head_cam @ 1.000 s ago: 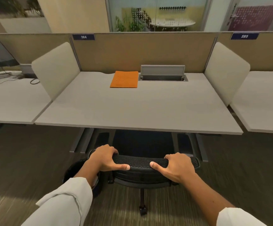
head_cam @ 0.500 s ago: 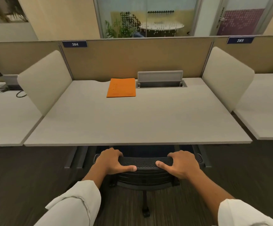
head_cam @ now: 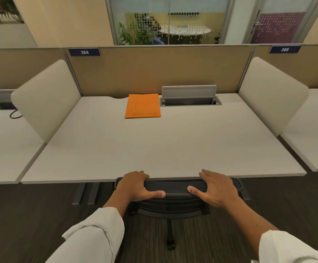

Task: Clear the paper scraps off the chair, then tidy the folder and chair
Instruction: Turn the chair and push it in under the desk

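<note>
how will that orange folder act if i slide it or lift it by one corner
The orange folder looks thin and lies flat, so it should probably slide easily on the smooth desk. Lifted by a corner, it would likely droop and feel light.

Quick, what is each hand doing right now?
Left hand: closed on the chair back.
Right hand: fingers spread, resting on the chair back, not gripping.

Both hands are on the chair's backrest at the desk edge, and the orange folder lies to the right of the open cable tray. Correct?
Not quite. In the head view the orange folder lies left of the cable tray. Both hands, left hand and right hand, are on the chair's backrest.
</note>
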A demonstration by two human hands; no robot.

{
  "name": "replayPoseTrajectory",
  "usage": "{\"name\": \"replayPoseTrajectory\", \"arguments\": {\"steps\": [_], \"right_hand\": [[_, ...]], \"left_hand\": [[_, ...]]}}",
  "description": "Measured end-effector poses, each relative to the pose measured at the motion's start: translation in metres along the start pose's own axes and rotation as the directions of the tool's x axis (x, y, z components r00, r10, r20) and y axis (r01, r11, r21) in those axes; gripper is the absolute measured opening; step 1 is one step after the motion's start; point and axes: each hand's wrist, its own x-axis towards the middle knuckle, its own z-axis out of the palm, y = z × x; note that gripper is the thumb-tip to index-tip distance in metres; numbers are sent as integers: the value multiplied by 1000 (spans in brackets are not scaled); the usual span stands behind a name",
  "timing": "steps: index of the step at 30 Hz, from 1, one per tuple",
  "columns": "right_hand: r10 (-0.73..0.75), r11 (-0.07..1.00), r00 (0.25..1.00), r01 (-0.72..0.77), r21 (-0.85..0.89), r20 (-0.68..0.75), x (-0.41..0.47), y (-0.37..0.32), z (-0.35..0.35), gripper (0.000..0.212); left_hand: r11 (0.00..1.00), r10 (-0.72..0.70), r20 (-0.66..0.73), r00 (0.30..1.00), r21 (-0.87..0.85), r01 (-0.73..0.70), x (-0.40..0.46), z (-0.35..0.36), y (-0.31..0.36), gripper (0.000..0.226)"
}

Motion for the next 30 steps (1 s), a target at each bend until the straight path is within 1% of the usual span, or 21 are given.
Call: {"name": "replayPoseTrajectory", "arguments": {"steps": [2, 5, 8, 11, 14, 15, 18, 22, 25, 28, 30], "right_hand": [[7, 1000, 997, -7, 1, 73, 4, 1, 4, 114], [-7, 1000, 993, 8, -1, 114, 11, 5, 8, 121], [-20, 1000, 992, 18, 13, 128, 17, 13, 7, 121], [-39, 999, 983, 35, 29, 177, 17, 19, 3, 119], [-71, 997, 984, 66, 32, 161, 17, 20, 0, 108], [-73, 997, 984, 68, 36, 162, 17, 21, -1, 108], [-72, 997, 983, 64, 53, 168, 18, 22, -3, 112], [-75, 994, 972, 55, 93, 222, 16, 23, -9, 113], [-63, 992, 967, 32, 125, 247, 19, 24, -10, 119], [-55, 994, 968, 29, 106, 246, 20, 24, -11, 123], [-40, 996, 965, 18, 88, 260, 21, 27, -4, 124]], "left_hand": [[1000, -14, 44, 999, 7, 13, 1, 1, -1, 107], [999, -40, 132, 990, 7, 39, 0, 0, 1, 123], [998, -57, 157, 986, -6, 59, 5, 0, 7, 129], [997, -73, 192, 979, 12, 72, 7, -1, 13, 127], [994, -113, 234, 966, 32, 108, 8, -5, 16, 124], [993, -122, 238, 964, 32, 118, 9, -5, 18, 124], [992, -130, 230, 965, 27, 127, 11, -2, 17, 130], [991, -133, 243, 961, 32, 129, 10, -4, 19, 133], [991, -132, 216, 967, 14, 132, 14, -5, 20, 127], [991, -131, 168, 977, 16, 130, 13, -7, 21, 121], [988, -153, 136, 979, 3, 154, 14, -4, 21, 118]]}}
